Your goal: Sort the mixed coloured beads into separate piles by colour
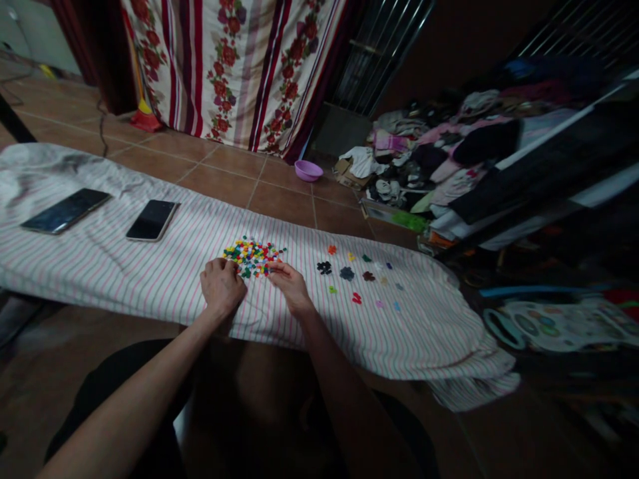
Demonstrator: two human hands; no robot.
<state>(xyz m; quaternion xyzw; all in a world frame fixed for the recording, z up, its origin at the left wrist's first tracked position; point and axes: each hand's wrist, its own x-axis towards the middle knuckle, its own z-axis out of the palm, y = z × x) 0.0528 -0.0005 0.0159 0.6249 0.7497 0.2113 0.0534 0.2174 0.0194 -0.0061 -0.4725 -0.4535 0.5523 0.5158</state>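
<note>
A mixed pile of small colourful pieces [253, 254], like beads or tiny bricks, lies on a striped cloth [319, 332]. At the pile's left edge my left hand [222, 286] rests with its fingers curled down; whatever its fingertips hold is hidden. My right hand [292, 287] touches the right edge, thumb and fingers pinched together, and any piece between them is too small to name. Right of it sit small groups sorted by colour, among them black pieces [324, 267], dark grey pieces [347, 273], brown pieces [368, 276], red pieces [357, 298] and orange pieces [332, 250].
Two dark-screened devices, a larger one [66, 211] and a phone [152, 220], lie on the cloth at left. Beyond the surface's far edge, a purple basin [308, 171] stands on the tiled floor. Heaped clothes [424, 153] fill the right background, near a floral curtain [229, 73].
</note>
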